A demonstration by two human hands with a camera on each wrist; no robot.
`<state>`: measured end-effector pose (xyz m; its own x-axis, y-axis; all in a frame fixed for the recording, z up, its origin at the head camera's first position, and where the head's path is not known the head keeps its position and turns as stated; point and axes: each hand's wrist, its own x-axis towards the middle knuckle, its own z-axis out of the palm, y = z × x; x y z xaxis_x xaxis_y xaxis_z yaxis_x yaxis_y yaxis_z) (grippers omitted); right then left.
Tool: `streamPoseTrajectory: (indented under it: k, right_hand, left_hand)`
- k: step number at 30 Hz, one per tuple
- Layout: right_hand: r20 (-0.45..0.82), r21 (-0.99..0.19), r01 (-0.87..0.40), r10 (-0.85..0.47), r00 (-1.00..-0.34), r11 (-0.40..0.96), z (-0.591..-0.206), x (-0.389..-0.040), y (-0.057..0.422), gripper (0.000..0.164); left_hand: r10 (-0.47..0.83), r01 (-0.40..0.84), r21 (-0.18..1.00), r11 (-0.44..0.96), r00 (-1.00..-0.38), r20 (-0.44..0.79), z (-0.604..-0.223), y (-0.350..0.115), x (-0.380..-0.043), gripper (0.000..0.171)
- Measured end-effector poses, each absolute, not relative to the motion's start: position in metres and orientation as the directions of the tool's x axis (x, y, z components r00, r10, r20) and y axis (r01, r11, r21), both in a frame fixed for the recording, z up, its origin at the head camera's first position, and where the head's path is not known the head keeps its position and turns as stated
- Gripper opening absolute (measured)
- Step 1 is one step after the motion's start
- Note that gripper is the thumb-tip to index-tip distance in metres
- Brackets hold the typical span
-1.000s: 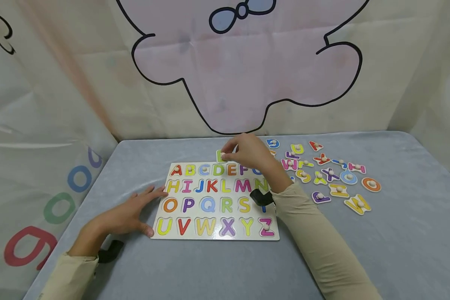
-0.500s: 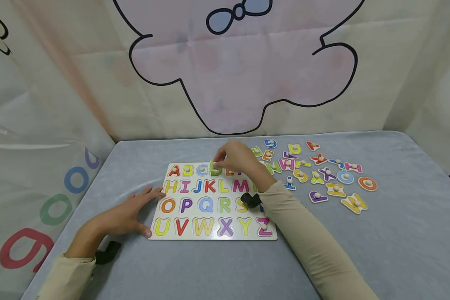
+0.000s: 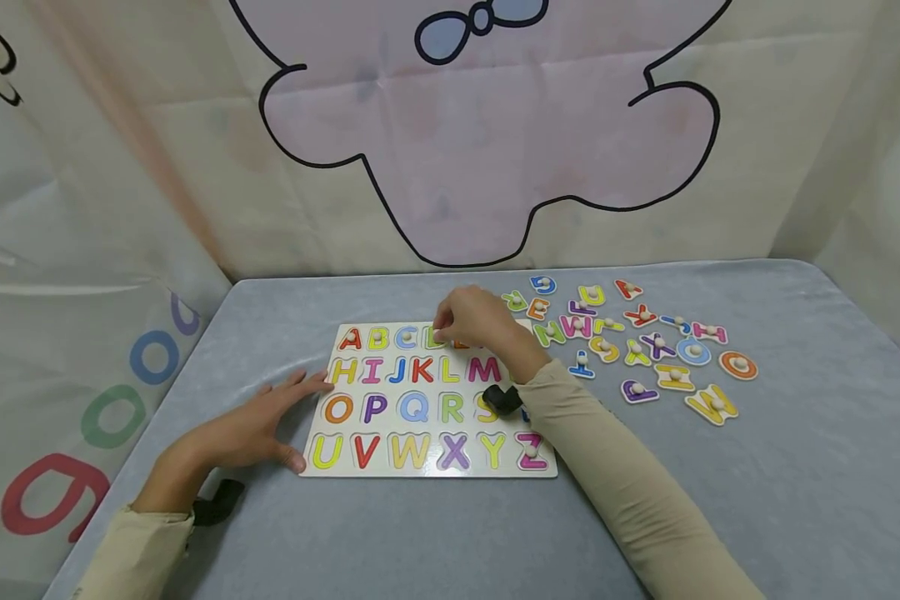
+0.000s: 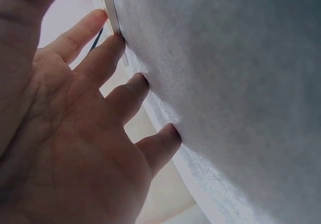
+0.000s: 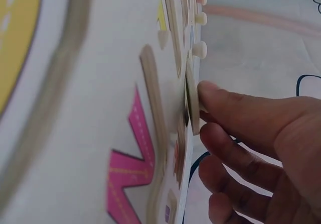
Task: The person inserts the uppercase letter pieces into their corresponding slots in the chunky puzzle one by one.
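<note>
A white alphabet puzzle board [image 3: 495,474] lies on the table, printed with rows of coloured letters. At its top row my right hand [image 3: 476,321] pinches the knob of a green letter D piece [image 5: 192,101] between thumb and fingers. In the right wrist view the piece tilts slightly against the board over its slot. Knobbed pieces A [image 3: 350,339], B [image 3: 378,337] and C [image 3: 407,337] sit to its left, and Z [image 3: 531,452] in the bottom right corner. My left hand [image 3: 243,429] spreads its fingers along the board's left edge, thumb at the lower left corner.
Several loose knobbed letter pieces lie scattered right of the board, among them an orange O [image 3: 738,365], a yellow W [image 3: 712,405] and a red A [image 3: 628,289]. Grey cloth covers the table [image 3: 420,542]. A printed curtain [image 3: 195,167] hangs behind it.
My right hand has brought the green D piece from above the board's top edge down and slightly left onto the D slot. My left hand stays at the board's edge.
</note>
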<state>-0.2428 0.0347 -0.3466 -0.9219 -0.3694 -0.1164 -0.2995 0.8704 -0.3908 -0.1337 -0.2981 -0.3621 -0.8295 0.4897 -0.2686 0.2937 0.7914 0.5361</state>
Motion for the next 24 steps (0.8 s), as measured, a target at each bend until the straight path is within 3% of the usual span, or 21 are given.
streamPoseTrajectory:
  k: [24]
  right_hand:
    - [-0.122, -0.400, -0.340, -0.417, -0.901, 0.851, -0.3495, -0.2427, 0.0319, 0.015]
  left_hand:
    - [0.491, 0.283, 0.546, 0.788, -0.824, -0.282, -0.3602, -0.2957, -0.1339, 0.108]
